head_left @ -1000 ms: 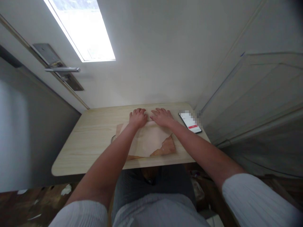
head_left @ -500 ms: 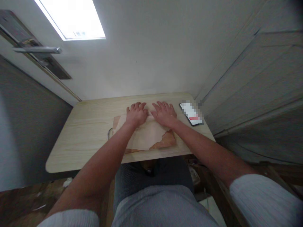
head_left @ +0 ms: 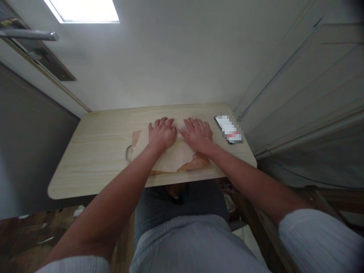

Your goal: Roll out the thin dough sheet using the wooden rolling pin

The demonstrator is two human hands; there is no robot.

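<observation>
A pale, thin sheet that looks like rolled-out dough (head_left: 167,161) covers most of a reddish-brown board (head_left: 196,162). Its edge is ragged at the front right, where the board shows through. A metal ring handle (head_left: 127,154) sticks out at the board's left end. My left hand (head_left: 162,132) rests palm down at the sheet's far edge, fingers spread and slightly bent. Beside it, a small gap away, my right hand (head_left: 198,133) lies palm down with its fingers apart. Whatever is beneath both palms is hidden; a pale bit between the thumbs is too unclear to name.
The light wood-grain table (head_left: 85,151) has rounded corners and stands against a white door (head_left: 159,76) with a lever handle (head_left: 31,35). A phone (head_left: 229,129), partly blurred out, lies at the table's right end. A grey wall panel (head_left: 298,113) rises on the right.
My view has tipped downward, so the table and door sit higher in the picture. Both hands have drawn slightly closer to me over the board; the sheet looks the same.
</observation>
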